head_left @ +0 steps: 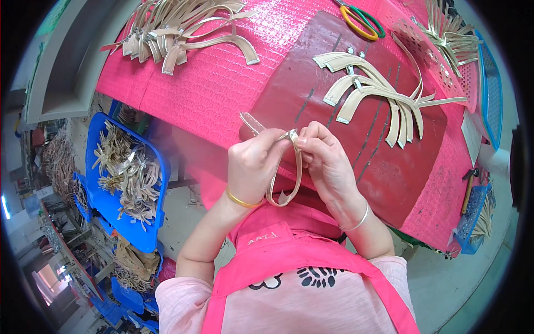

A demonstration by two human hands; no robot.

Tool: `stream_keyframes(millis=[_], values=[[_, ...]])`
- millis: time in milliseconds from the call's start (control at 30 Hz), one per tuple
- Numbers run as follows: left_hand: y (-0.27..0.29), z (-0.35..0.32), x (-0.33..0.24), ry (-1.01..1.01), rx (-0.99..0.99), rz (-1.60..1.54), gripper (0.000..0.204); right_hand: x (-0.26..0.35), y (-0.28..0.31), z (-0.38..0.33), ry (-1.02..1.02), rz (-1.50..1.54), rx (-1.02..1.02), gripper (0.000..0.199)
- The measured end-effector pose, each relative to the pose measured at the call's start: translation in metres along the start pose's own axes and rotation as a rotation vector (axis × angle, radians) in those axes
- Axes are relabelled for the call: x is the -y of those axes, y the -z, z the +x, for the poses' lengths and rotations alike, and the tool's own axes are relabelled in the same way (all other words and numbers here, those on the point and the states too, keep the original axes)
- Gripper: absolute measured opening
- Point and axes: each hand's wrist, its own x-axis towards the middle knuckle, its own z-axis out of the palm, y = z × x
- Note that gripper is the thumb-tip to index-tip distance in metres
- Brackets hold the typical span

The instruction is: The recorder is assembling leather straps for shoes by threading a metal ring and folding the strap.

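Observation:
Near the table's front edge, my left hand (253,161) and my right hand (325,158) are close together. Both pinch one beige strap (298,172), which bends into a loop hanging below my fingers. A small shiny metal piece, perhaps a buckle, shows on the strap between my fingertips. The strap's other end sticks out past my left hand. Beyond my right hand, several beige straps with small buckles (364,92) lie fanned out on a dark red mat (300,72) marked with dark lines.
Scissors (361,22) with yellow and green handles lie at the mat's far edge. A pile of straps (178,33) sits far left on the pink table cover (183,100). A blue bin (128,222) of straps stands left. At right are a pink basket (439,61) and a hammer (469,186).

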Motion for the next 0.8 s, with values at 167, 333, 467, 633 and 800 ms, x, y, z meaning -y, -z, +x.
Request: stream_keyframes(millis=[167,333,467,633,800], values=[[0.002,0.002,0.0,-0.135,0.006,0.102,0.009,-0.003,-0.016,0.0,0.147,-0.097,-0.19,0.018],[0.011,0.009,0.011,-0.435,0.164,0.21,0.011,0.021,-0.005,0.021,0.014,-0.334,0.096,0.016],[0.013,0.009,0.013,-0.335,0.129,0.144,0.012,0.026,-0.006,0.049,0.039,-0.549,0.037,0.012],[0.025,0.004,0.012,-0.565,-0.009,0.554,0.035,0.027,-0.025,0.077,0.136,-0.558,0.016,0.015],[0.041,0.087,0.03,-0.574,-0.131,0.976,0.012,0.04,-0.022,0.112,0.341,-0.503,-0.023,0.026]])
